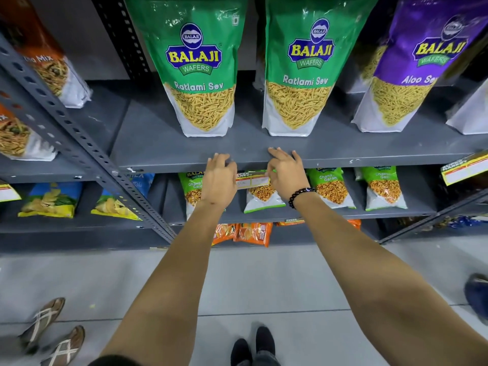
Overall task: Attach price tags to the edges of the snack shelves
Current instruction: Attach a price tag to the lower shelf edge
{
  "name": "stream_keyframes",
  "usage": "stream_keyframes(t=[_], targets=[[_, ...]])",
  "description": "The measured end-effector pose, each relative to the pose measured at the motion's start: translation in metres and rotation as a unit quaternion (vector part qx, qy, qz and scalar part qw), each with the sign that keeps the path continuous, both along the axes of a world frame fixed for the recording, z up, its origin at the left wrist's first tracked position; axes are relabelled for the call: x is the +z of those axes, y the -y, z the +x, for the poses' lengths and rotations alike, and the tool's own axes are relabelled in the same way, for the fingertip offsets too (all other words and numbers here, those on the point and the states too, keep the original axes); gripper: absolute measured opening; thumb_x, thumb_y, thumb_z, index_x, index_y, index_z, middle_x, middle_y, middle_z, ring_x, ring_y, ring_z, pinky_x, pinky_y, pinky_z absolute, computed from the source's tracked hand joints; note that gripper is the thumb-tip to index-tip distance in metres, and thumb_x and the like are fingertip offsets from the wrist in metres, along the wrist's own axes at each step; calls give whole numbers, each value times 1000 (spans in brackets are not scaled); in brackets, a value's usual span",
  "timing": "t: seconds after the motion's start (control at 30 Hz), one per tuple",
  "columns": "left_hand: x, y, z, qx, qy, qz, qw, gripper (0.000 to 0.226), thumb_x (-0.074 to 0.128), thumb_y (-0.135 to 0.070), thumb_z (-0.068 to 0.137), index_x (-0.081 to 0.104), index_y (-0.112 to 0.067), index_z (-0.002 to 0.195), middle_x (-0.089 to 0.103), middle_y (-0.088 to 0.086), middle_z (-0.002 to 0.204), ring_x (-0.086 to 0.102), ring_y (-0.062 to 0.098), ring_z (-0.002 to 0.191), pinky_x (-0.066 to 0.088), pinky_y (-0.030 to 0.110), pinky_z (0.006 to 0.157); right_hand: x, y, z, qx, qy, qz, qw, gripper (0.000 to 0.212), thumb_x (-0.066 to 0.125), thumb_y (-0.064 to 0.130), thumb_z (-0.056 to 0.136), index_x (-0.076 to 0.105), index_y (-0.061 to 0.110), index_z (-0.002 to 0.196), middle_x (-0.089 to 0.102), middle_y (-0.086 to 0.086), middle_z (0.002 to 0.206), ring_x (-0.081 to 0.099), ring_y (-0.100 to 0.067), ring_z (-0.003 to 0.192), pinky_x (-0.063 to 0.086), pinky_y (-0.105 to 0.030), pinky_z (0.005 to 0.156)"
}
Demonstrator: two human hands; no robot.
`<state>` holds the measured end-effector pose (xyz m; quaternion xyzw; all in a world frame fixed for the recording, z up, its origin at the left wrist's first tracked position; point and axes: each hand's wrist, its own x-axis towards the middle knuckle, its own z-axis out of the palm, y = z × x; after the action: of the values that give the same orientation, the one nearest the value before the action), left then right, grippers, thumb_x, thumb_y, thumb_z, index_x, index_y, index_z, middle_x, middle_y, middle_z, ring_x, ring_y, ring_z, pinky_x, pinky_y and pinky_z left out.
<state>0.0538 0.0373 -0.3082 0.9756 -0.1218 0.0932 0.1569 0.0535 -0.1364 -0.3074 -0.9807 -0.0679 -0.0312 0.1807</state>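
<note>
Both hands pinch 1 price tag (253,180): left hand (219,179) takes its left end, right hand (286,174) its right, stretching it level against the shelf edge (169,168) below 2 Ratlami Sev bags (200,70), probably to stick it straight

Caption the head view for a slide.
Both hands press a price tag onto the shelf edge below snack bags.

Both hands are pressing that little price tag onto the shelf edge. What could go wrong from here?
The price tag spans the gap between the left hand and right hand, so uneven pressing could leave it crooked or loose. Fingers reach over the shelf edge close to the Ratlami Sev pouches, which stand upright and might tip if bumped.
</note>
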Motion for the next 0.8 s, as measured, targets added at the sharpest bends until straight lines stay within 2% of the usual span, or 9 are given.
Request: stream_keyframes(t=[0.1, 0.17, 0.23, 0.37, 0.53, 0.7, 0.8], targets=[[6, 2, 2, 14, 3, 16, 1000, 11, 57, -1, 84, 64, -5, 91, 60, 16, 114, 58, 35, 98, 51, 43, 86, 9, 0, 4, -15, -8, 13, 1000, 17, 52, 2, 87, 67, 7, 82, 48, -5, 143, 46, -24, 129, 21, -46, 115], [11, 3, 3, 21, -5, 22, 1000, 9, 56, -3, 85, 61, -6, 92, 60, 16, 108, 59, 35, 89, 53, 41, 70, 16, -1, 7, -27, -6, 15, 999, 16, 53, 3, 86, 67, 8, 80, 53, -6, 138, 54, -27, 117, 26, -43, 110], [15, 4, 6, 25, -11, 32, 999, 8, 55, -5, 87, 59, -7, 94, 59, 16, 106, 60, 37, 85, 52, 41, 65, 20, -4, 9, -40, -1, 17, 999, 16, 54, 3, 86, 67, 7, 78, 60, -7, 128, 58, -28, 109, 31, -42, 104], [18, 5, 8, 26, -11, 47, 998, 9, 51, -10, 91, 57, -6, 97, 59, 16, 106, 62, 40, 82, 53, 42, 65, 25, -9, 11, -59, 8, 7, 998, 14, 54, 4, 85, 66, 6, 78, 66, -10, 101, 59, -31, 94, 39, -39, 93], [19, 7, 12, 52, -21, 31, 998, 16, 55, -15, 90, 50, -4, 101, 61, 17, 103, 64, 41, 83, 52, 43, 64, 27, -10, 11, -89, 3, 40, 995, 4, 60, 7, 82, 61, 5, 86, 65, -13, 98, 60, -33, 89, 41, -38, 89], [19, 7, 14, 57, -43, 25, 997, 38, 62, -32, 86, 46, -8, 110, 59, 14, 110, 63, 42, 88, 52, 44, 68, 28, -17, 13, -105, 1, 48, 993, 45, 75, 32, 74, 48, 8, 101, 64, -12, 102, 58, -32, 95, 42, -42, 85], [19, 12, 16, 69, -45, 20, 996, 42, 62, -36, 87, 45, -9, 113, 57, 14, 114, 63, 43, 89, 52, 46, 71, 26, -22, 16, -118, 17, 36, 992, 48, 74, 37, 75, 47, 8, 102, 64, -11, 104, 57, -33, 97, 43, -44, 84]])
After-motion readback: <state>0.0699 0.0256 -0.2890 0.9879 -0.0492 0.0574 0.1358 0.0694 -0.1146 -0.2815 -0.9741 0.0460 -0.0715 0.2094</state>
